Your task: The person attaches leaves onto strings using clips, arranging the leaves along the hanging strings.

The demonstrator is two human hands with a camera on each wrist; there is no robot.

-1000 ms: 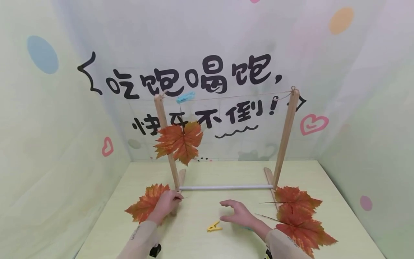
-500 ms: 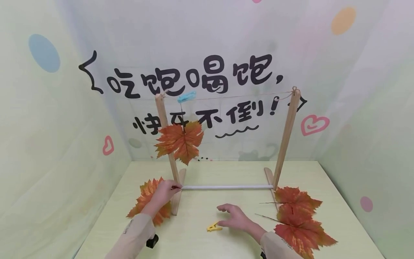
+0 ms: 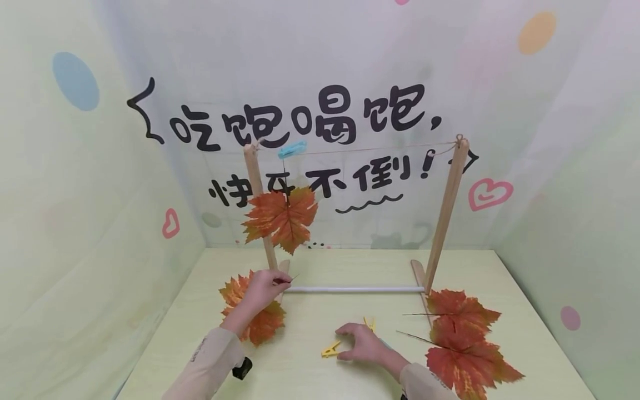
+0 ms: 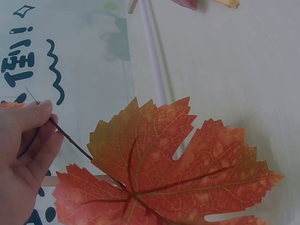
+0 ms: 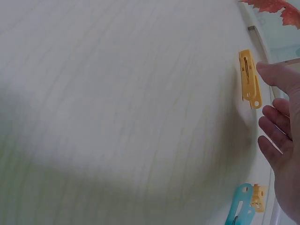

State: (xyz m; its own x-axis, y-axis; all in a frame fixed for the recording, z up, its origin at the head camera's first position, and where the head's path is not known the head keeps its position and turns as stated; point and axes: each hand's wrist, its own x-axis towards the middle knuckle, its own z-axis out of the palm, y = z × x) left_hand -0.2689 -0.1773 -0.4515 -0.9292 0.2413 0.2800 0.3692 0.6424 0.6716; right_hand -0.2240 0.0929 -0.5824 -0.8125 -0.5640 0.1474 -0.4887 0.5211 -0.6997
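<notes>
My left hand (image 3: pixel 261 291) pinches the thin dark stem of an orange-red artificial maple leaf (image 4: pixel 201 173) between thumb and fingers; the stem's tip pokes out past them. In the head view that leaf hangs partly behind the hand, by the foot of the wooden stand's left post. My right hand (image 3: pixel 366 345) is low over the table, thumb and fingers apart, with a yellow clothespin (image 5: pixel 248 77) right at its thumb tip. Nothing is held in it. A second yellow clothespin (image 3: pixel 369 322) and a blue clothespin (image 5: pixel 240 206) lie beside this hand, partly hidden by it in the head view.
A string (image 3: pixel 370 150) runs between the stand's posts (image 3: pixel 447 216). On it a light-blue clothespin (image 3: pixel 292 150) holds another leaf (image 3: pixel 287 219) near the left post. A white rod (image 3: pixel 355 289) joins the posts low down. Two red leaves (image 3: pixel 470 361) lie at the right, stems pointing left.
My left hand has risen and moved slightly right, bringing the leaf along by its stem. My right hand has dropped closer to the yellow clothespin, and another yellow clothespin shows behind it.
</notes>
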